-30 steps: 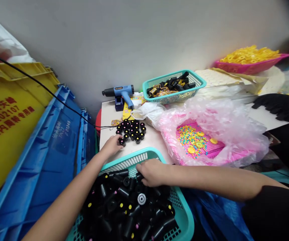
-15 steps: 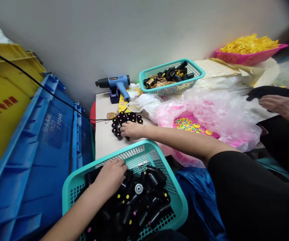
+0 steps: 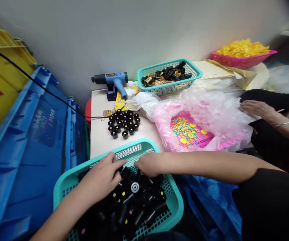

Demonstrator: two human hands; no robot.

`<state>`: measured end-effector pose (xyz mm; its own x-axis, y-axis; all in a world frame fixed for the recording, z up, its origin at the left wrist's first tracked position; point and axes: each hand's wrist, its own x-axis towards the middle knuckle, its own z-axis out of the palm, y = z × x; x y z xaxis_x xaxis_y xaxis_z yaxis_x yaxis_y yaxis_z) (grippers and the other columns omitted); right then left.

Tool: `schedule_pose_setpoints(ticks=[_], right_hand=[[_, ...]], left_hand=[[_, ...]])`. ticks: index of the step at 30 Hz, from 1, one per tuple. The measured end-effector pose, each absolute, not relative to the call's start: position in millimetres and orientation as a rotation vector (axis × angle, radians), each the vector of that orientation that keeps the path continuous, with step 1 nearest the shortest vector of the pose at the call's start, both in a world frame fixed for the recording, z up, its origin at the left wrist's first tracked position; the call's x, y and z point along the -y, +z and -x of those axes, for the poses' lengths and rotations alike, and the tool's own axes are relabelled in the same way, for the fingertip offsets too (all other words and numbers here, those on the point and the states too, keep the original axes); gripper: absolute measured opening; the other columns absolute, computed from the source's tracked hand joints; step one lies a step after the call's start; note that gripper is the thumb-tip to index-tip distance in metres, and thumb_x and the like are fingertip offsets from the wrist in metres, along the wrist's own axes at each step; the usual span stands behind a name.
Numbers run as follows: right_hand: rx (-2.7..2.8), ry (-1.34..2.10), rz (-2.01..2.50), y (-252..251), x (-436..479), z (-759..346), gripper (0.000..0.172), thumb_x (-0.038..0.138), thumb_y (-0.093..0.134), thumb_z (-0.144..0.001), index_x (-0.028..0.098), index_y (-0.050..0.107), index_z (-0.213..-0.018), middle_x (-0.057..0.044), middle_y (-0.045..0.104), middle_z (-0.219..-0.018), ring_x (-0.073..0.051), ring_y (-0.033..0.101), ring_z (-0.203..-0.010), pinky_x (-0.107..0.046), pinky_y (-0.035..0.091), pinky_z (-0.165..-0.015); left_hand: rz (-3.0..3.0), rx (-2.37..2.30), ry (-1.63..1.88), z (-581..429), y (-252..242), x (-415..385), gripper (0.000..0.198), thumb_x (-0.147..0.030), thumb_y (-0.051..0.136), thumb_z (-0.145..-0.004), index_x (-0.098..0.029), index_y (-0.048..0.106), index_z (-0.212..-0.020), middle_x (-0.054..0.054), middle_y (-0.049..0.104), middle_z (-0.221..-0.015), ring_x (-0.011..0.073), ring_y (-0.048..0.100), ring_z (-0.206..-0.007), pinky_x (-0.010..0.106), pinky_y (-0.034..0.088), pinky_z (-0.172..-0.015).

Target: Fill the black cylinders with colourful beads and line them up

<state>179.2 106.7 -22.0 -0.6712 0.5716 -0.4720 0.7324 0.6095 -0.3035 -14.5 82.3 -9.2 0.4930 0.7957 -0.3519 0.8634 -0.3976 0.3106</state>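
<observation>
A turquoise basket (image 3: pixel 178 214) in front of me holds many black cylindrical pieces (image 3: pixel 124 212), some with yellow or pink dots on their ends. My left hand (image 3: pixel 106 174) is over its upper left part, index finger stretched out and thumb apart, with black pieces just below. Close to its right, my right hand (image 3: pixel 148 164) reaches into the basket with curled fingers; whatever they grip is hidden. Beyond the basket, a cluster of black round pieces (image 3: pixel 125 134) stands upright on the table (image 3: pixel 99 140), with pink and yellow dots on top.
A blue heat gun (image 3: pixel 116 78) sits at the table's back. Behind is another turquoise basket (image 3: pixel 197 73) of black and yellow parts. A plastic-lined pink basket (image 3: pixel 205 139) holds colourful beads. Blue crates (image 3: pixel 51 134) stand left. At right, another person's hand (image 3: pixel 256 107) rests near black cloth.
My right hand has come back from the black pieces on the table into the basket, beside my left hand. My left hand's index finger now stretches out. The view has shifted slightly.
</observation>
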Motion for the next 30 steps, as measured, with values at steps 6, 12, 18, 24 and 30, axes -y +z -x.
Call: schedule_pose_setpoints(ticks=[6, 12, 18, 24, 30], right_hand=[[-2.342, -0.645, -0.882, -51, -117, -163, 0.021, 0.009, 0.079, -0.052, 0.022, 0.069, -0.065, -0.003, 0.066, -0.058, -0.024, 0.063, -0.058, -0.032, 0.047, -0.048], [-2.624, -0.8, -0.802, 5, -133, -181, 0.037, 0.021, 0.072, -0.068, 0.015, 0.07, -0.104, -0.01, 0.069, -0.1, -0.022, 0.064, -0.083, -0.029, 0.049, -0.065], [-3.104, -0.632, -1.13, 19, -202, -176, 0.038, 0.018, 0.068, -0.076, 0.016, 0.065, -0.114, -0.01, 0.068, -0.109, -0.022, 0.06, -0.099, -0.03, 0.044, -0.082], [-3.008, -0.119, -0.629, -45, -236, -137, 0.026, 0.019, 0.068, -0.078, 0.014, 0.068, -0.104, -0.013, 0.066, -0.111, -0.027, 0.054, -0.105, -0.032, 0.041, -0.078], [-3.03, -0.042, -0.779, -50, -247, -140, 0.025, 0.014, 0.055, -0.086, 0.006, 0.064, -0.108, -0.02, 0.063, -0.112, -0.031, 0.051, -0.106, -0.038, 0.039, -0.082]], left_hand=[[-1.465, -1.414, 0.319, 50, 0, -83, 0.039, -0.035, 0.042, -0.08, -0.025, 0.058, -0.114, 0.0, 0.054, -0.09, 0.0186, 0.065, -0.075, 0.035, 0.053, -0.076], [-1.199, -1.545, 0.664, 60, -1, -102, 0.042, -0.047, 0.068, -0.066, -0.024, 0.05, -0.096, -0.003, 0.062, -0.083, 0.0233, 0.07, -0.082, 0.036, 0.054, -0.079], [-1.677, -1.8, 0.509, 66, -25, -168, 0.04, -0.03, 0.064, -0.066, -0.02, 0.061, -0.104, 0.007, 0.067, -0.116, 0.0253, 0.061, -0.112, 0.033, 0.05, -0.092], [-1.764, -1.87, 0.341, 53, -61, -201, 0.043, -0.012, 0.068, -0.064, -0.014, 0.062, -0.107, 0.008, 0.072, -0.097, 0.0223, 0.068, -0.081, 0.033, 0.052, -0.076], [-1.882, -1.895, 0.366, 36, -69, -213, 0.072, -0.009, 0.072, -0.062, -0.008, 0.046, -0.13, 0.017, 0.062, -0.116, 0.0291, 0.061, -0.108, 0.036, 0.047, -0.091]])
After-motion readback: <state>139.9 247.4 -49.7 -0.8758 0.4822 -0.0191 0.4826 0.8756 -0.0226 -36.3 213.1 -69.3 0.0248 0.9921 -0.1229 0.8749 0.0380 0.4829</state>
